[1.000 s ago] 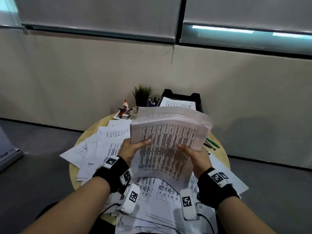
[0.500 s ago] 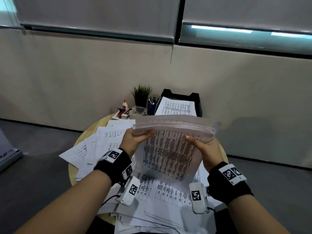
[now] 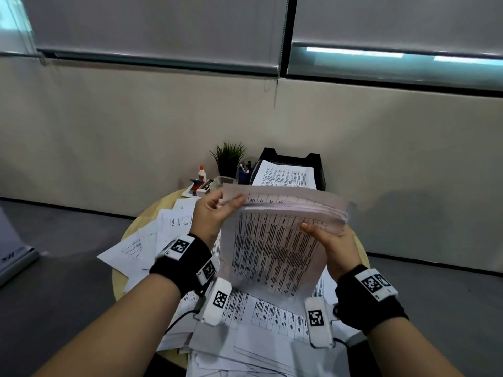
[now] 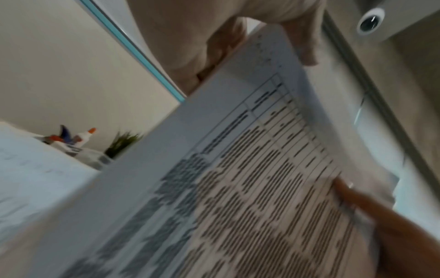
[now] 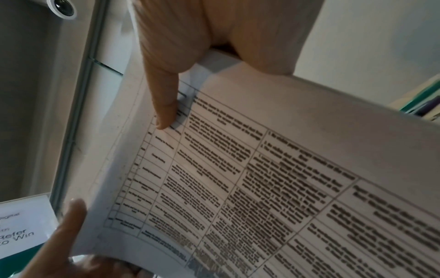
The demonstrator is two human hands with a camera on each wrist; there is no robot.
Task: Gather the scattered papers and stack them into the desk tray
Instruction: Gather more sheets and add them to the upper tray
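Now the step in hand looks like carrying a gathered stack [image 3: 280,235] to the tray [image 3: 318,163], and doing it well means keeping the sheets together. Both hands hold the stack up in the air, short of the tray and above the loose papers [image 3: 272,314] that cover the table [image 3: 152,216]. The left hand [image 3: 211,219] pinches the stack's far left corner, thumb on top and fingers curled beneath; the right hand [image 3: 336,247] grips the right edge, thumb pressed flat on the printed face, fingers hidden behind the sheets. The stack bows, its near end hanging down toward the papers, so I would level it and square its edges before moving on. The tray sits at the table's far edge and already holds a sheet [image 3: 285,175], with a pen cup [image 3: 245,174] and plant [image 3: 228,157] just left of it. Best to come in from the tray's open near side and lower the stack flat onto that sheet. Many papers remain on the table, so more trips seem needed.
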